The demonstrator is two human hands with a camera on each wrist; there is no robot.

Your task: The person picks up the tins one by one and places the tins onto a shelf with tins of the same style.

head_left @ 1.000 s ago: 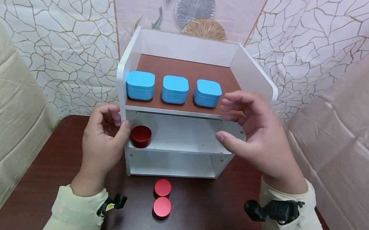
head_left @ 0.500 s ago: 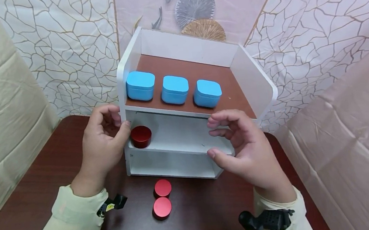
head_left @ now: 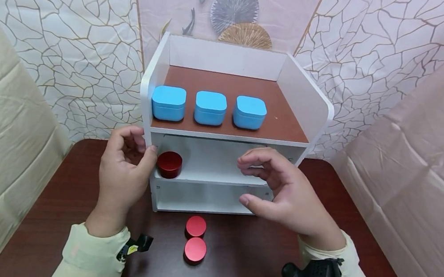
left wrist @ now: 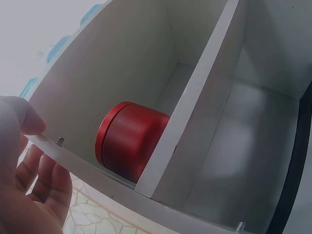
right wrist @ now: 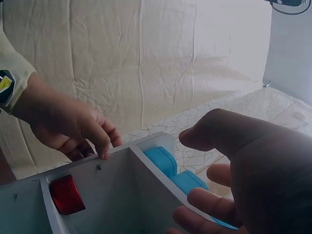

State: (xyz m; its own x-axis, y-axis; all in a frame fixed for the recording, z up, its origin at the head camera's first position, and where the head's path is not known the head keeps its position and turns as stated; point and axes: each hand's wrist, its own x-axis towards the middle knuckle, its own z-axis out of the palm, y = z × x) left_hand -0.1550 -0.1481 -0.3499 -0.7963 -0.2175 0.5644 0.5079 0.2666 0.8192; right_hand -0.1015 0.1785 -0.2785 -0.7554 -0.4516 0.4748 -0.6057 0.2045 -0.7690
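My left hand (head_left: 123, 177) grips the left side panel of a small white shelf unit (head_left: 214, 181), thumb on its front edge and fingers curled outside. Just right of that thumb, a red round tin (head_left: 170, 165) sits at the left end of the middle shelf; the left wrist view also shows this tin (left wrist: 131, 141). In front of the shelf's right part hovers my right hand (head_left: 285, 197), fingers spread from the thumb, holding nothing. Two more red round tins (head_left: 196, 226) (head_left: 195, 250) stand on the table before the unit, one behind the other.
Three blue lidded boxes (head_left: 169, 102) (head_left: 210, 107) (head_left: 249, 111) stand in a row along the front of the brown top shelf (head_left: 224, 73). The dark brown table (head_left: 242, 261) extends around the unit. Patterned cloth (head_left: 78, 58) hangs behind, plain cloth (head_left: 418, 173) at the sides.
My right hand has come down and to the left, from beside the right blue box to in front of the lower shelves. The left hand, tins and boxes have stayed put.
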